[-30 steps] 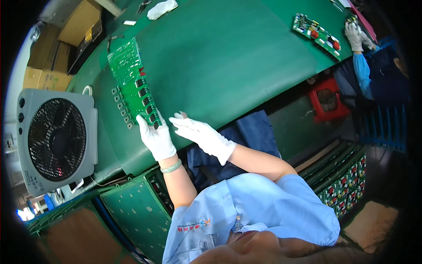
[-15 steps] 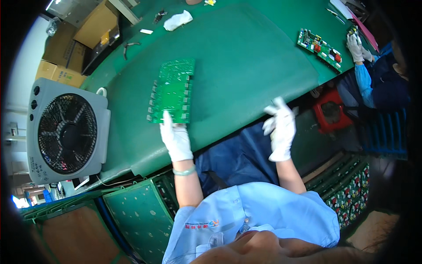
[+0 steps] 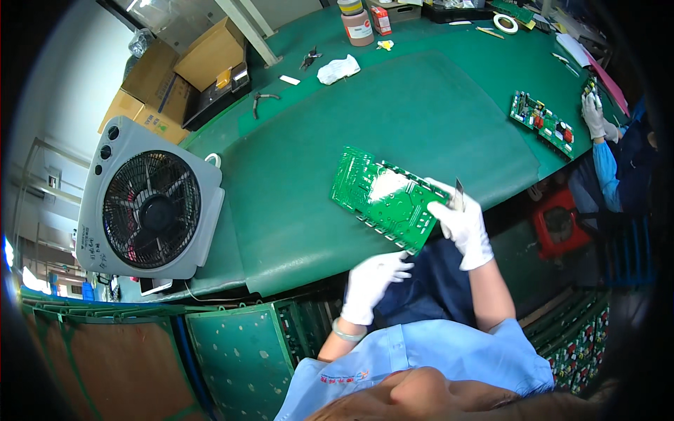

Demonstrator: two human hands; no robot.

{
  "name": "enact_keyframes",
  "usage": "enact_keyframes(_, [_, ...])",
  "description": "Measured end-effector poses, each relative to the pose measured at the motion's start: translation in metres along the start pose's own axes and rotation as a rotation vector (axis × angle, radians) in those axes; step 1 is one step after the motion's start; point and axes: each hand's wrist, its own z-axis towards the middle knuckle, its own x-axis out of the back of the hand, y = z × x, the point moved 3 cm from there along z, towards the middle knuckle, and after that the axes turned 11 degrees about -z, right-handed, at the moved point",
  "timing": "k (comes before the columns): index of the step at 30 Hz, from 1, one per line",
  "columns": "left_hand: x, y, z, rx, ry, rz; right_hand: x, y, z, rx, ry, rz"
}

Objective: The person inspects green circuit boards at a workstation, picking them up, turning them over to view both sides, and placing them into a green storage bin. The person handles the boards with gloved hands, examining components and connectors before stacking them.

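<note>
A green circuit board is tilted over the front part of the table, with rows of metal-tabbed parts along both long edges. My right hand, in a white glove, grips its right end, thumb on the board's face. A thin, dark, pointed metal tool sticks up from the same hand; its kind I cannot make out. Just below the board's near corner, my gloved left hand holds nothing, its fingers partly spread.
A grey box fan stands at the left. Behind it are cardboard boxes and pliers. A crumpled white cloth and a bottle lie farther back. Another board sits at right, near a co-worker's gloved hands.
The board has passed from my left hand to my right, moving rightward and turning. My left hand has let go and drawn back toward my body. The view has shifted too.
</note>
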Motion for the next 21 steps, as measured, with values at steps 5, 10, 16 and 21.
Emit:
enact_keyframes(5, [0.054, 0.072, 0.017, -0.533, 0.419, 0.232, 0.025, -0.028, 0.026, 0.166, -0.259, -0.266])
enact_keyframes(10, [0.049, 0.074, 0.052, -0.405, 0.098, 0.028, 0.028, -0.015, 0.047, 0.200, -0.477, 0.037])
enact_keyframes(16, [0.070, 0.063, 0.062, -0.459, 0.128, -0.053, 0.023, 0.006, 0.019, 0.363, 0.162, -0.170])
enact_keyframes(21, [0.065, 0.061, 0.063, -0.420, 0.104, -0.113, -0.011, 0.032, -0.036, 0.812, -0.248, -0.951])
